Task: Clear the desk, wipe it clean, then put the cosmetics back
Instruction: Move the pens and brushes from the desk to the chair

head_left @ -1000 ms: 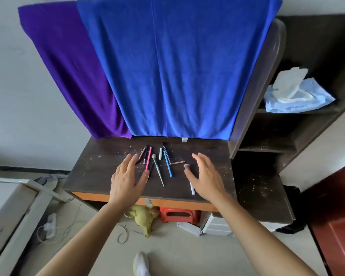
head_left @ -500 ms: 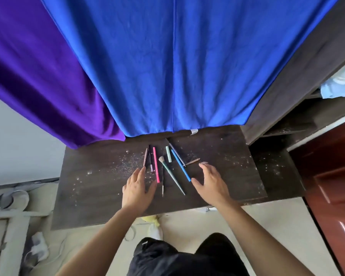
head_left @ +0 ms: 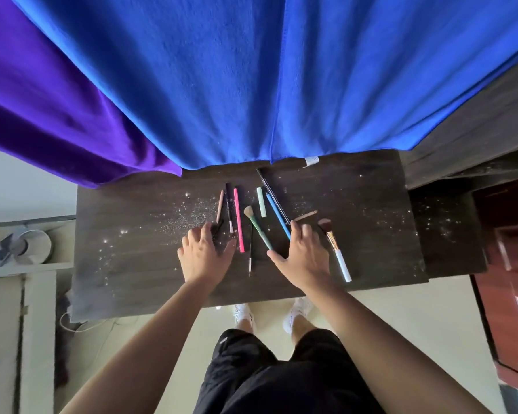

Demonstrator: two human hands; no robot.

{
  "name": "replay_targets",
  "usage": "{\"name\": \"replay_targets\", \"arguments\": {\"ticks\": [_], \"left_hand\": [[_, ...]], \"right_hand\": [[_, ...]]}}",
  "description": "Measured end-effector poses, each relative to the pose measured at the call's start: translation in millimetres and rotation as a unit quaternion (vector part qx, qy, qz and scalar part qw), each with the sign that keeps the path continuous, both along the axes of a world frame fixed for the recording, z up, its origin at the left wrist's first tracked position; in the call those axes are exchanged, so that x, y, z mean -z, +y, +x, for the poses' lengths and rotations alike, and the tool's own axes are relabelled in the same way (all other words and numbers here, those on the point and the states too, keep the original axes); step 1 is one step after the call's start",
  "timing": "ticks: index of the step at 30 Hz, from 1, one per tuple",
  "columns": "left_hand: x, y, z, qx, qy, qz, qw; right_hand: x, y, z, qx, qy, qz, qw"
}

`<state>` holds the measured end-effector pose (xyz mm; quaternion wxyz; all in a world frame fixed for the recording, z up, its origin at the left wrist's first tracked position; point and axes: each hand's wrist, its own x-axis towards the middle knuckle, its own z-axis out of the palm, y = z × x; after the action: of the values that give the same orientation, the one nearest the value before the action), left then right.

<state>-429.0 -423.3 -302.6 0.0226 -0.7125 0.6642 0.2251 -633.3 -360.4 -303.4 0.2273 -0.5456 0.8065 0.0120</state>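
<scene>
Both hands had slid fwd into the cosmetics vs 0.5 s ago, and the white-handled makeup brush [head_left: 337, 252] had come into view, lying just right of the right hand [head_left: 301, 255]. On the dark wooden surface [head_left: 132, 264] the left hand [head_left: 205, 252] rested w/ fingers loosely bent, gripping nothing, tips beside a short black stick [head_left: 217, 230]. Spread & relaxed, the right hand had fingertips at the blue pencil [head_left: 277, 215], thumb touching the teal-handled brush [head_left: 256, 227]. Btwn the hands lay the pink pen [head_left: 238, 219] & thin white-tipped liner brush [head_left: 250, 252]; the mint-green stick [head_left: 261, 201] sat further back. White specks [head_left: 189, 218] dusted the surface; a blue cloth [head_left: 251, 70] & purple cloth [head_left: 42, 100] hung behind.
</scene>
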Motion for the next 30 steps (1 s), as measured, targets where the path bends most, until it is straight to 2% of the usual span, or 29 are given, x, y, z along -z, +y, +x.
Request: {"name": "replay_targets", "arguments": {"ticks": [6,11,17,25,30], "left_hand": [[5,-4,-24,-0.005,-0.011,0.003,1.000],[5,-11,-30,-0.025,0.074,0.020,0.997],[0,-16,-26,-0.011,0.111,0.014,0.994],[-9,-3,-21,-0.009,0.154,-0.021,0.988],[-33,-2,-25,-0.019,0.195,-0.077,0.977]], "right_hand": [[5,2,-8,-0.001,-0.007,-0.021,1.000],[8,1,-18,-0.004,-0.046,-0.046,0.998],[14,-6,-22,0.017,-0.101,-0.034,0.994],[12,-4,-21,0.033,-0.154,-0.086,0.984],[-10,-5,-27,0.083,-0.170,-0.141,0.972]]}}
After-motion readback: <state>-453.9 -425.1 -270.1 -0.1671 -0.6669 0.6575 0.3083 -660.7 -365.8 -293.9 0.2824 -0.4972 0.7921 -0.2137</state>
